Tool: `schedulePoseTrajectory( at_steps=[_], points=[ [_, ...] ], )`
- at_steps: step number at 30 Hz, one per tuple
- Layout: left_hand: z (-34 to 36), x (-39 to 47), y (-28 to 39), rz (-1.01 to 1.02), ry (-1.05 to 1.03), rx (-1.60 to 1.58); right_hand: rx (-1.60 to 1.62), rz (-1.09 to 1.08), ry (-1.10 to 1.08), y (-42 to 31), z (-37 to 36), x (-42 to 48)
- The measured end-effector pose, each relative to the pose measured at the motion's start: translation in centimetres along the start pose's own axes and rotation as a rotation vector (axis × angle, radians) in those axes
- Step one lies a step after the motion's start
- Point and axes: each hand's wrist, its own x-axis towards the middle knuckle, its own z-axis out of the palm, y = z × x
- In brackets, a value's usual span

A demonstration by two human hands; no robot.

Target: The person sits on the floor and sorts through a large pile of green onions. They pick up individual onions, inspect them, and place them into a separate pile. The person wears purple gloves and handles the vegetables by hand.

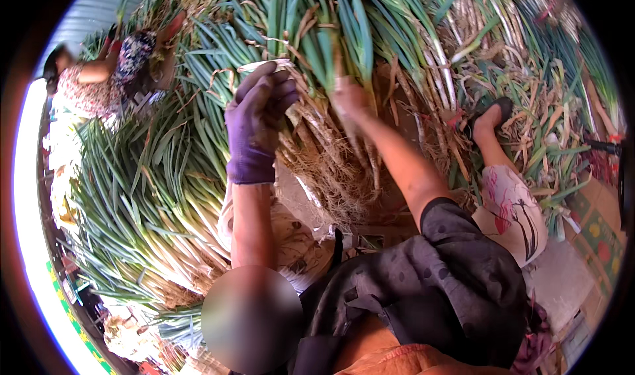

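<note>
My left hand (pixel 263 109), in a soiled purple glove, is raised over the green onions with its fingers curled. A thin white stalk or peeled strip (pixel 265 65) lies at its fingertips; whether the fingers grip it is unclear. My bare right hand (pixel 351 97), blurred, is at the stems of a long green onion (pixel 322 52) among the stalks in front of me; its grip cannot be made out. Below both hands lie unpeeled onions with dirty stems and tangled roots (pixel 337 171).
A pile of pale-stemmed green onions (pixel 163 211) lies at the left. Trimmed leaves and dry skins (pixel 536 122) cover the floor at the right, near a black shoe (pixel 502 111) and a printed cardboard box (pixel 598 236). Another person (pixel 94 85) is at the upper left.
</note>
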Motion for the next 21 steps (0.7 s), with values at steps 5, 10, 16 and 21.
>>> schedulePoseTrajectory(
  at_steps=[5, 10, 16, 21],
  points=[
    [0.4, 0.3, -1.9, -0.014, -0.025, 0.129, -0.383, -0.428, -0.185, 0.9, 2.6, -2.3],
    [2.6, -0.8, -3.3, -0.104, -0.022, 0.187, -0.094, -0.381, 0.277, 6.5, -11.3, 0.1],
    [4.8, -1.0, -5.0, -0.164, -0.078, 0.269, -0.610, -0.003, 0.677, 18.3, -23.9, 5.0],
    [5.2, -1.1, -6.2, -0.204, -0.088, 0.318, -0.566, 0.312, 0.166, 17.9, -22.7, 5.6]
  ],
)
